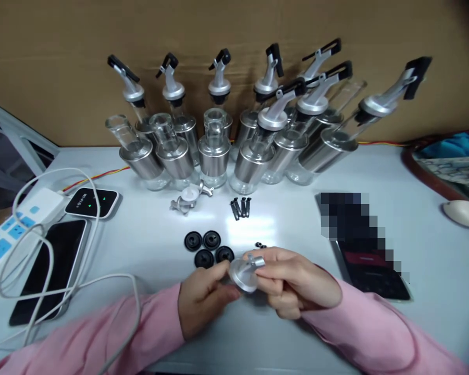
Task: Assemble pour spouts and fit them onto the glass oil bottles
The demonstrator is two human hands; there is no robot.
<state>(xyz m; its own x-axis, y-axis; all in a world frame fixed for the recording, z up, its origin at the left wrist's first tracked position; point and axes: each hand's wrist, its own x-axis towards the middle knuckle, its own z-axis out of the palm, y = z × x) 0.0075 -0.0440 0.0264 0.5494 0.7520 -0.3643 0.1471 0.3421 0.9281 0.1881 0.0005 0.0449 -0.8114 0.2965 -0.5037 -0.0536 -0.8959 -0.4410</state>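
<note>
A silver pour spout (242, 276) with a round, flanged base is held between my hands above the table. My left hand (203, 301) pinches the left rim of its base between thumb and fingers. On the other side, my right hand (297, 284) grips the nozzle with thumb and forefinger, the remaining fingers curled under. Just beyond lie several black ribbed stoppers (211, 239) and a few tiny black parts (260, 245), partly hidden by my right hand. Farther back are several black lever caps (241, 208) in a row and a small heap of silver spouts (189, 195).
Steel-sleeved glass bottles (214, 159), many topped with spouts, line the back before a cardboard wall (62, 73). Left are a power strip (8, 245), Wi-Fi box (93, 202), phone (49, 271) and a white cable (131, 281) crossing my left sleeve. Another phone (375, 276) lies right.
</note>
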